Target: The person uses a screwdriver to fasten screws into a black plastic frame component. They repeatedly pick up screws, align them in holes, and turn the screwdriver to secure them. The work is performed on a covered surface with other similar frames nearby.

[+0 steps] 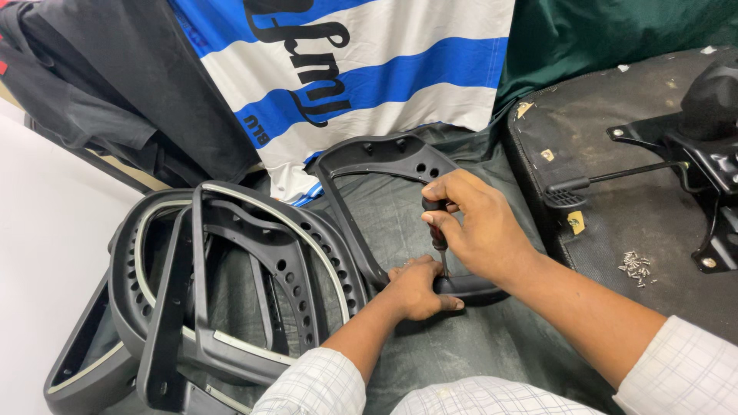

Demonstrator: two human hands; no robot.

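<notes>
My right hand [480, 223] grips a screwdriver [437, 230] with a dark handle, held upright with its tip down on a black plastic chair armrest frame [361, 165]. My left hand [415, 288] presses on the lower end of that armrest, right beside the screwdriver tip. The armrest lies flat on a dark green cloth [461, 346]. Both sleeves are white with a fine check.
A stack of black chair back frames [215, 284] lies at the left. An upturned chair seat base [638, 223] with a metal mechanism [707, 131] and a small pile of screws [636, 267] sits at the right. A blue-and-white striped cloth [361, 77] hangs behind.
</notes>
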